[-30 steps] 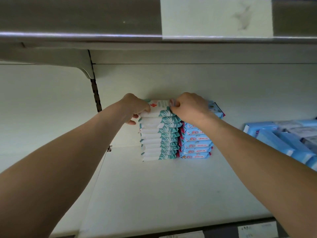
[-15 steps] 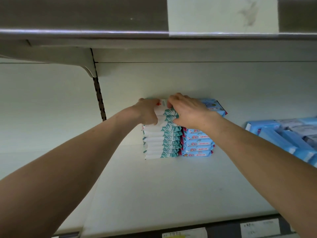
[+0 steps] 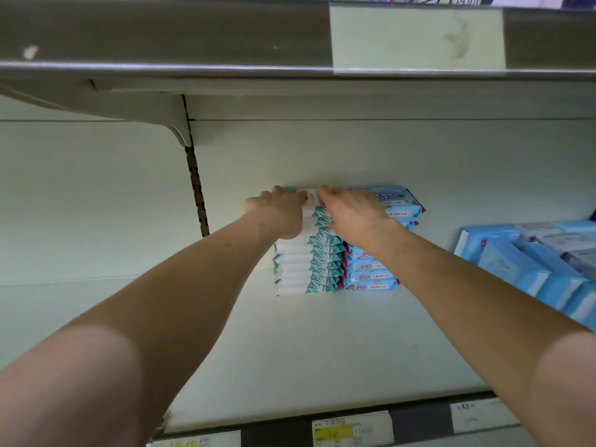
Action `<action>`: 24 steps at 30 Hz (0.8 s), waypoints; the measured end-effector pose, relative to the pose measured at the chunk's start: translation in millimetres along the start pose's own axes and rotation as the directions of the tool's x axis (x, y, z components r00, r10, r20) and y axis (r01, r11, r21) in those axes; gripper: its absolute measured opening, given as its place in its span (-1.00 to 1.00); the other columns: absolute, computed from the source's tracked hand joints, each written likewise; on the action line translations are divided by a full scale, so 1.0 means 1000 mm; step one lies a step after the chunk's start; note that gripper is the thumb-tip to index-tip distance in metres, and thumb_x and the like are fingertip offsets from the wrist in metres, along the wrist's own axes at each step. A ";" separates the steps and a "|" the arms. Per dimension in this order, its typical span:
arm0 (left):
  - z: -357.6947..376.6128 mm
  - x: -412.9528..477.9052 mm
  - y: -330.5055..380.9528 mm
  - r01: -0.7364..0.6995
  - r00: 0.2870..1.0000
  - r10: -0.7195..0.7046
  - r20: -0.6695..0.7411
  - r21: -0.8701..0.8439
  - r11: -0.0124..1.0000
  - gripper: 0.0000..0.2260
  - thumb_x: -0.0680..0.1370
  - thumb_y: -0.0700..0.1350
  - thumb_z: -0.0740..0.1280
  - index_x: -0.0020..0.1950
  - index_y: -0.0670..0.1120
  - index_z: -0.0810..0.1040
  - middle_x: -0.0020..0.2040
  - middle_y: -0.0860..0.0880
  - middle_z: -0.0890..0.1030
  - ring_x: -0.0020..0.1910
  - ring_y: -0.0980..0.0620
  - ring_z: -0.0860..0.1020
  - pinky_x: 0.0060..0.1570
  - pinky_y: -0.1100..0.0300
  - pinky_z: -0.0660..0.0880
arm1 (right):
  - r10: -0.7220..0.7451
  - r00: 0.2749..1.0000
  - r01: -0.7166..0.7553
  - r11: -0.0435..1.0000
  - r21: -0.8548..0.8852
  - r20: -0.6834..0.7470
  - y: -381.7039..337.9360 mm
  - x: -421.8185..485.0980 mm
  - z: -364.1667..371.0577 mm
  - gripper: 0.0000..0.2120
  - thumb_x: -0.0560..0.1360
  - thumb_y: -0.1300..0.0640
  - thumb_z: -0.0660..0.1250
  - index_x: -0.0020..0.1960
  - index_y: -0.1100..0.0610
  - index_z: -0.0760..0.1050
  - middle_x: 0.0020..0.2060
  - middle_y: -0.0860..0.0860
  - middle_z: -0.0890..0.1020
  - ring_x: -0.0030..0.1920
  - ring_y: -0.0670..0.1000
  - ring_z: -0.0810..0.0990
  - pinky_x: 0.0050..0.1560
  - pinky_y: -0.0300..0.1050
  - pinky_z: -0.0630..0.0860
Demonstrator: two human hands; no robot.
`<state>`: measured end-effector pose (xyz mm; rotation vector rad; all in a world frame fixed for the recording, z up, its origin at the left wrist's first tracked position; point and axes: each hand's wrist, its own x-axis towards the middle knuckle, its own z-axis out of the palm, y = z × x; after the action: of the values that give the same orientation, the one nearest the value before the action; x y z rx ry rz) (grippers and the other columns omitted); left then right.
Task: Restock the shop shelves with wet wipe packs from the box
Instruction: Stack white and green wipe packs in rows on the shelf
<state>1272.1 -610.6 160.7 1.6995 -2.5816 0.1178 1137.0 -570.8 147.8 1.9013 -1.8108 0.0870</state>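
Wipe stack (image 3: 308, 266) beside blue packs (image 3: 371, 275)

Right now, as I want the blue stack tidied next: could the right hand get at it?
Probably yes. The right hand holds the top of the white stack, and the blue stack stands right beside it, partly under the wrist, with nothing between them.

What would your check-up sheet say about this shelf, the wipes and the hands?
Surface: white shelf, stacks at its back.
Job's things: teal-and-white stack touches blue stack; top pack lies on the teal-and-white stack; box not in view.
Clutter: nothing seen.
Hands: left hand and right hand both hold the top pack.
Cables: nothing seen.
Surroundings: light blue packs at right, price labels below, upper shelf overhead.
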 end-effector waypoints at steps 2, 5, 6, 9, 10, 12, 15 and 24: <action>0.000 0.000 0.002 0.018 1.000 -0.018 0.009 0.025 1.000 -0.37 0.56 -0.14 0.21 0.55 0.18 0.03 0.40 -0.11 0.27 0.34 -0.19 0.34 0.21 -0.12 0.40 | 0.010 0.999 -0.010 1.000 0.022 0.031 0.000 -0.001 -0.006 -0.63 0.49 0.30 0.28 0.25 0.19 0.27 -0.02 0.13 0.61 -0.07 0.16 0.60 -0.24 -0.08 0.34; -0.001 -0.004 0.004 0.032 0.999 -0.032 -0.019 -0.002 0.999 -0.38 0.53 -0.14 0.25 0.53 0.14 0.09 0.34 -0.11 0.31 0.30 -0.19 0.38 0.17 -0.10 0.41 | 0.002 0.998 -0.005 0.999 0.045 0.070 0.000 -0.004 -0.018 -0.62 0.48 0.28 0.29 0.26 0.17 0.29 0.04 0.13 0.59 -0.03 0.16 0.56 -0.17 -0.07 0.31; -0.002 -0.007 0.005 0.030 0.999 -0.030 -0.038 -0.013 0.999 -0.38 0.52 -0.13 0.26 0.52 0.12 0.10 0.32 -0.12 0.31 0.29 -0.19 0.39 0.15 -0.08 0.41 | 0.000 0.998 -0.002 0.999 0.045 0.065 -0.001 -0.005 -0.022 -0.60 0.48 0.27 0.30 0.27 0.16 0.29 0.07 0.12 0.56 0.03 0.16 0.54 -0.13 -0.07 0.31; -0.005 -0.020 0.001 0.045 0.996 -0.046 -0.081 -0.016 0.999 -0.39 0.52 -0.10 0.29 0.52 0.06 0.11 0.31 -0.13 0.32 0.29 -0.19 0.40 0.11 -0.03 0.39 | -0.040 0.999 0.040 0.998 0.047 0.015 -0.007 -0.008 -0.034 -0.57 0.47 0.27 0.29 0.31 0.12 0.32 0.15 0.11 0.51 0.16 0.16 0.48 0.04 -0.01 0.35; -0.007 -0.025 -0.001 0.062 0.994 -0.063 -0.091 -0.018 0.998 -0.40 0.52 -0.10 0.29 0.51 0.05 0.12 0.30 -0.13 0.32 0.28 -0.19 0.40 0.08 -0.02 0.38 | -0.066 0.998 0.066 0.997 0.048 0.001 -0.010 -0.009 -0.037 -0.57 0.47 0.26 0.29 0.32 0.12 0.32 0.16 0.11 0.50 0.18 0.16 0.46 0.08 0.00 0.35; -0.008 -0.037 -0.007 0.105 0.989 -0.106 -0.104 -0.015 0.994 -0.43 0.53 -0.09 0.29 0.50 0.03 0.15 0.28 -0.14 0.33 0.26 -0.19 0.41 0.00 0.02 0.36 | -0.127 0.992 0.128 0.990 0.050 -0.028 -0.016 -0.011 -0.043 -0.61 0.48 0.24 0.28 0.30 0.12 0.36 0.17 0.10 0.49 0.19 0.15 0.45 0.10 -0.01 0.35; -0.008 -0.060 -0.016 0.180 0.976 -0.179 -0.120 0.000 0.984 -0.48 0.54 -0.10 0.29 0.46 -0.01 0.19 0.26 -0.15 0.34 0.22 -0.19 0.42 -0.05 0.03 0.33 | -0.217 0.975 0.221 0.972 0.085 -0.054 -0.027 -0.014 -0.049 -0.70 0.50 0.19 0.26 0.24 0.12 0.39 0.16 0.10 0.50 0.18 0.15 0.46 0.08 -0.01 0.34; -0.002 -0.165 -0.028 0.520 0.849 -0.524 -0.070 -0.071 0.851 -0.55 0.54 -0.08 0.28 0.42 -0.06 0.29 0.26 -0.17 0.40 0.21 -0.22 0.45 0.04 0.00 0.39 | -0.513 0.849 0.528 0.834 0.162 -0.129 -0.070 -0.044 -0.060 -0.75 0.53 0.16 0.22 0.19 0.11 0.47 0.12 0.09 0.57 0.10 0.16 0.54 -0.12 -0.09 0.32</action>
<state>1362.6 -470.5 150.5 2.2453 -1.9479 0.0990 1216.0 -507.9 161.5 2.4283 -1.2060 0.1482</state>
